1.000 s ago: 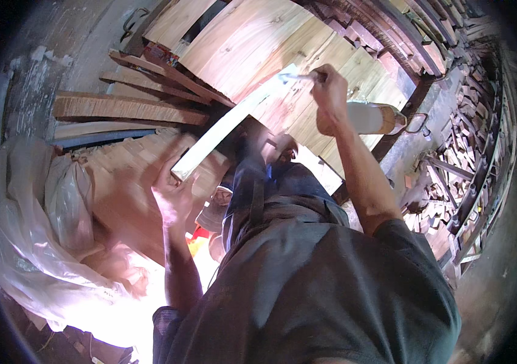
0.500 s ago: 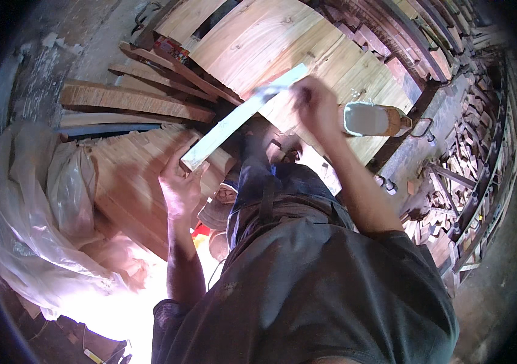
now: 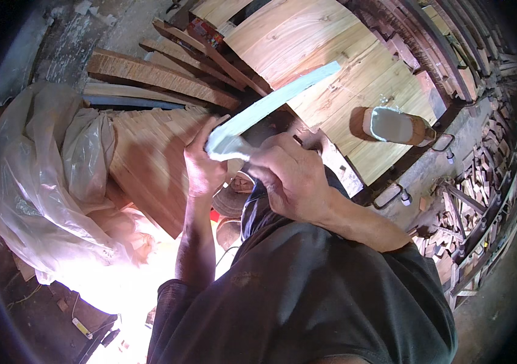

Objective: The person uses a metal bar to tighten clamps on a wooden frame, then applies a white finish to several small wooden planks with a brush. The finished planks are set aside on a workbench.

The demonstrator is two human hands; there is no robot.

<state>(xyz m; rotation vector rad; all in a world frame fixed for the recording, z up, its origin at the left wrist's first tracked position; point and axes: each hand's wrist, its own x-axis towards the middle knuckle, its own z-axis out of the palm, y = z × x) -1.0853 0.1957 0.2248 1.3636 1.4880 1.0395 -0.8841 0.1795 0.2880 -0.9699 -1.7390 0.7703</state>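
Observation:
My left hand (image 3: 202,168) grips the near end of a narrow wooden strip (image 3: 285,97), which slants up to the far right. Its upward face is coated pale white with what looks like wet glue. In my closed right hand (image 3: 292,175) is a brush (image 3: 231,147), its whitened bristles pressed on the strip's near end beside my left fingers. The brush handle is mostly hidden in the fist. To the right, a cut-open container (image 3: 417,129) of white liquid lies on a pale wooden panel (image 3: 307,39), with white drips by its rim.
Rough boards (image 3: 161,76) fan out at the far left. Below them sits a stack of wood pieces (image 3: 152,155) beside crumpled clear plastic sheeting (image 3: 52,182). Metal clamps (image 3: 392,195) edge the panel, and a heap of offcuts (image 3: 462,194) lies at the right. Bright light glares at the lower left.
My right hand has brought the brush from the strip's far part back to its near end. The view has shifted, and the strip now sits farther right in it.

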